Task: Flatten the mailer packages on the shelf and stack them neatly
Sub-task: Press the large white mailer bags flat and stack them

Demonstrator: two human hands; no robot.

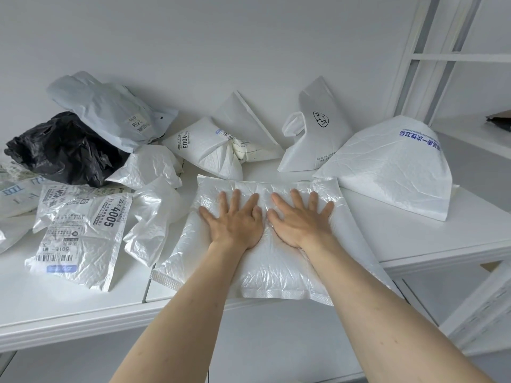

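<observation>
White shelf [387, 233]: a flat surface set against a white wall, strewn with mailers.
White bubble mailer [257, 266]: laid flat at the front centre of the shelf, its near edge overhanging the lip; pressed from above by both hands.
Large white mailer with blue print [392, 172]: tented, at the right.
Labelled mailer marked 4005 [80, 239]: crumpled, at the left.
Grey mailer [110, 117]: propped over a black bag [63, 150], at the rear left.
Left hand [235, 219]: fingers spread straight, palm down on the bubble mailer, nothing grasped.
Right hand [301, 219]: likewise flat and spread, just beside the left hand.
</observation>
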